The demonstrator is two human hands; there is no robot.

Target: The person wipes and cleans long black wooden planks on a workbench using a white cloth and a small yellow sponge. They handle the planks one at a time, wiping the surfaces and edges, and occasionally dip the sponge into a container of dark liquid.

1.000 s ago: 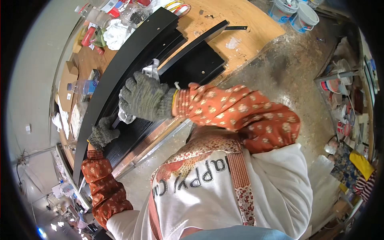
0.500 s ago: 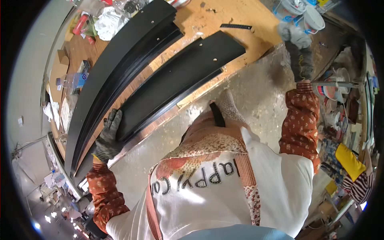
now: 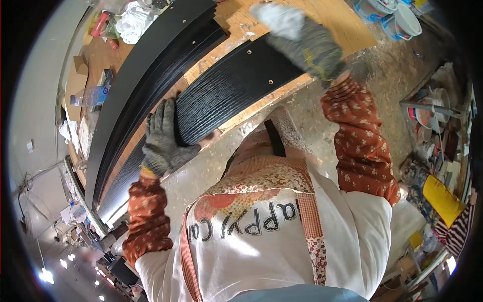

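Observation:
A long black curved panel (image 3: pixel 231 85) lies along the near edge of the wooden table (image 3: pixel 359 32). Fine streaks run along its surface, and two small light spots like screw heads show near its right end. My left hand (image 3: pixel 168 136), in a grey knit glove, rests across the panel's left part with fingers stretched out. A bare fingertip shows by the near edge. My right hand (image 3: pixel 314 48), gloved too, is closed on a whitish cloth (image 3: pixel 277 19) over the panel's far right end, hiding that corner. Behind lies a larger black curved piece (image 3: pixel 138 83) with a stepped, grooved side.
At the table's far left are crumpled white plastic (image 3: pixel 135 22), a red object (image 3: pixel 100 24), a clear bottle (image 3: pixel 90 97) and cardboard (image 3: pixel 74 90). Plastic buckets (image 3: pixel 406 22) stand beyond the right corner. Shelving with clutter and a yellow cushion (image 3: pixel 443 199) is at right.
My right hand has swung left with the cloth, from beyond the table's right end to over the panel. My left hand has shifted right along the panel, whose surface now shows streaks.

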